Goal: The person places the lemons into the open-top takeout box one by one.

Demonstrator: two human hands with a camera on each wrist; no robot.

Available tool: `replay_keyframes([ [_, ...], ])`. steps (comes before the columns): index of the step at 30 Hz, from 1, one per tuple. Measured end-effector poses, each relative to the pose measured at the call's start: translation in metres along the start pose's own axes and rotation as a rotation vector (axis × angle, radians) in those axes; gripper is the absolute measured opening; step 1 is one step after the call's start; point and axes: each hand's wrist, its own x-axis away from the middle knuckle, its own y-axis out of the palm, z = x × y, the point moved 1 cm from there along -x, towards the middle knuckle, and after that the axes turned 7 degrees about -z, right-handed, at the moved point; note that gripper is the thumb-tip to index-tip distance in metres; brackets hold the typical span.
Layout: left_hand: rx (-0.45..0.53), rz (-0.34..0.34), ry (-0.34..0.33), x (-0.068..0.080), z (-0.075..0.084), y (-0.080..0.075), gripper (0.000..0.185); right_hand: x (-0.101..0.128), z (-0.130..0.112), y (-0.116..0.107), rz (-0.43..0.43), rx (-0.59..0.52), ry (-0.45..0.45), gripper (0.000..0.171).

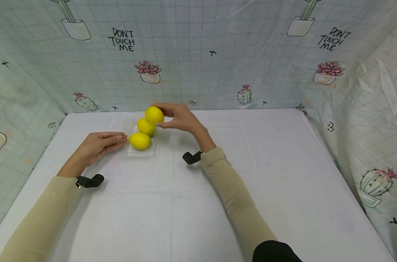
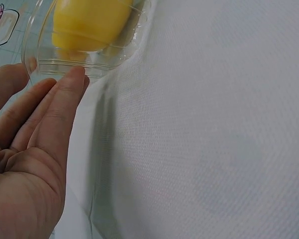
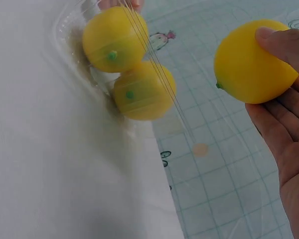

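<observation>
My right hand [image 1: 182, 118] holds a yellow lemon [image 1: 154, 115] between thumb and fingers, above the far end of a clear plastic tray [image 1: 141, 154]. In the right wrist view this lemon [image 3: 249, 64] shows a small green tip and hangs apart from the tray. Two more lemons lie side by side in the tray: a nearer one [image 1: 139, 141] and one behind it [image 1: 146, 127]. At the tray's left side is my left hand [image 1: 101, 145], its fingers nearly straight. The left wrist view has those fingertips [image 2: 75, 74] right at the tray's rim.
A white cloth [image 1: 191, 203] covers the table. Behind it hangs a sheet [image 1: 191, 72] printed with a grid and cacti, which continues down both sides. Each wrist wears a black strap mount, the left one [image 1: 91, 181] close over the cloth.
</observation>
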Motion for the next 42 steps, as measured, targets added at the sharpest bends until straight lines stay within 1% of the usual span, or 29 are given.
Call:
replay_keyframes([
  [3,-0.001,-0.002,0.003,0.001,0.0,0.0,0.061,-0.004,0.001,0.004,-0.002,-0.021,-0.003,0.063],
  [6,-0.009,-0.006,0.005,0.0,-0.001,-0.001,0.066,-0.008,0.002,0.008,-0.016,-0.035,0.012,0.063],
  [9,-0.023,-0.005,-0.003,0.0,-0.001,-0.002,0.068,-0.01,0.001,0.01,-0.013,-0.052,0.032,0.064],
  [14,-0.04,0.001,-0.016,-0.002,0.0,-0.001,0.07,-0.012,-0.003,0.014,0.013,-0.066,0.052,0.066],
  [19,-0.046,0.0,-0.02,-0.001,0.0,-0.001,0.07,-0.018,-0.012,0.021,-0.005,-0.065,0.084,0.065],
  [27,-0.042,-0.007,-0.005,-0.001,-0.002,-0.002,0.068,-0.029,-0.026,0.03,-0.045,0.008,0.074,0.063],
  [33,-0.05,-0.005,0.004,-0.001,-0.001,-0.002,0.065,-0.042,-0.021,0.037,-0.064,0.028,0.095,0.064],
  [38,-0.038,-0.011,0.004,0.001,-0.001,-0.002,0.065,-0.051,-0.014,0.042,-0.123,0.114,0.158,0.065],
  [40,-0.03,-0.017,0.003,0.001,-0.001,-0.002,0.064,-0.052,-0.011,0.043,-0.153,0.147,0.188,0.064],
  [42,-0.019,-0.022,0.003,0.002,-0.001,-0.002,0.06,-0.051,-0.007,0.043,-0.177,0.156,0.207,0.063],
])
